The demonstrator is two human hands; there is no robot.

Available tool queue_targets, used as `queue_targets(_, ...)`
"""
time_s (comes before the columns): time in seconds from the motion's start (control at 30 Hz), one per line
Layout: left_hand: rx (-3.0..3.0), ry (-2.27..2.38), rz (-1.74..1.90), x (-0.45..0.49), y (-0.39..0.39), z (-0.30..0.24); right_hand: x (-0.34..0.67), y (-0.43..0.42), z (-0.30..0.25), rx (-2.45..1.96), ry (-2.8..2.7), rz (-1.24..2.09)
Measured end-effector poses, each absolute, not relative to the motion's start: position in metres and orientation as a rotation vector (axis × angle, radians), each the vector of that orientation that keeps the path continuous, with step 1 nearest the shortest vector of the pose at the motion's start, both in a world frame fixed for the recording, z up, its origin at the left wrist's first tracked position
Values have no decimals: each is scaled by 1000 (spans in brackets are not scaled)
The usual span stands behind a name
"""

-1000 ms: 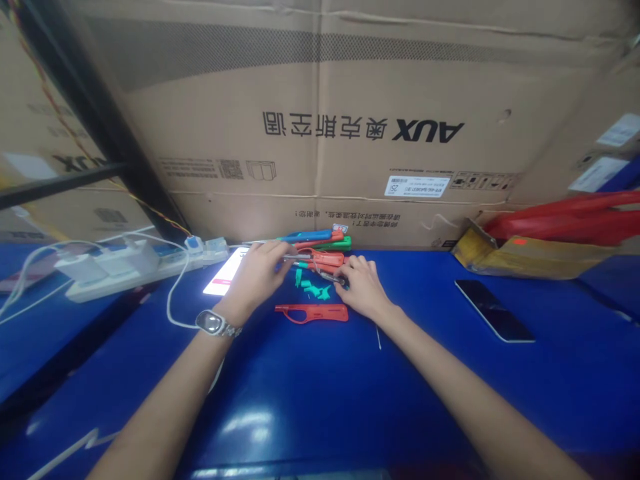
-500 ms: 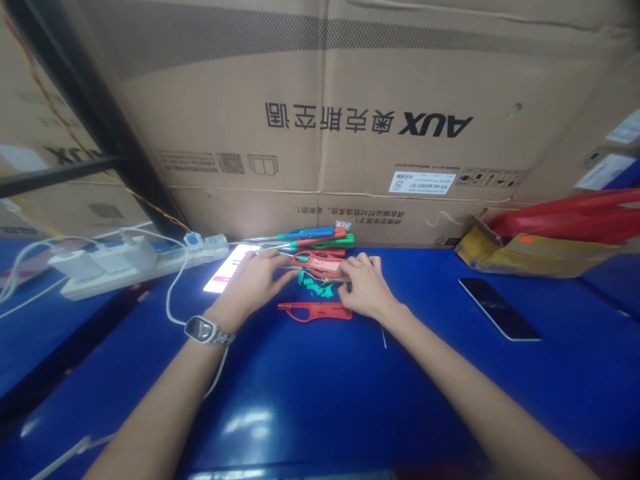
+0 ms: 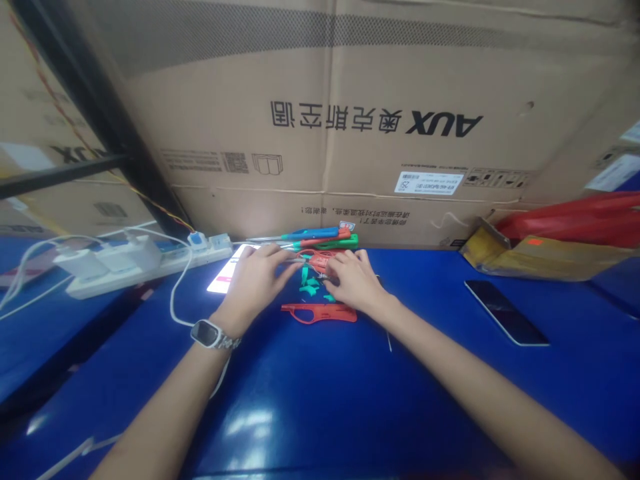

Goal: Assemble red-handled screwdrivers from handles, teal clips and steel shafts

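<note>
Both my hands meet over a red plastic shell part with a thin metal rod sticking out to its left. My left hand, with a watch on its wrist, pinches the rod end. My right hand has its fingers curled on the part's right side. Several small green plastic pieces lie on the blue table just below the hands. Another red shell half lies flat in front of them. Behind the hands is a pile of blue, red and green tools.
A big cardboard box stands along the back of the blue table. A lit phone and a white power strip with cables are at the left. A dark phone and a red bag lie at the right.
My right hand has slid a little to the left, closer to my left hand, and covers more of the red part. The view has shifted slightly.
</note>
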State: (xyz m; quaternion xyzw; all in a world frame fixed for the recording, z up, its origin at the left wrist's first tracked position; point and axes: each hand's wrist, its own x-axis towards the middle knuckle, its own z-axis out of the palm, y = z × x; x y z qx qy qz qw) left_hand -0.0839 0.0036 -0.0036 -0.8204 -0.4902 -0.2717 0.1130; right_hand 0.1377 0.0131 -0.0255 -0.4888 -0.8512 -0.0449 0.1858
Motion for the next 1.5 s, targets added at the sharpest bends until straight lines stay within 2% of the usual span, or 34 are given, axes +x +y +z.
queue_targets(0.17,-2366,-1441,-892,-86,3,-2,153,20,-24,-1340,-2404,-36)
queue_targets(0.5,-2400,-1400,-961,-88,4,-3,161,32,-30,-1362,-2386,-109)
queue_targets(0.83,-2348,-1417,-1221,-79,-3,2,147,14,-28,-1165,-2265,272)
queue_targets(0.97,-2355,-1451,-1346,-82,-6,9,148,16,-31,-1052,-2076,587)
queue_targets(1.13,-2542,-1603,-1099,-95,-7,18,159,0,-26,-975,-1862,848)
queue_targets(1.5,-2777,-1875,-570,-113,-12,-1,162,-11,-33,-1081,-1950,832)
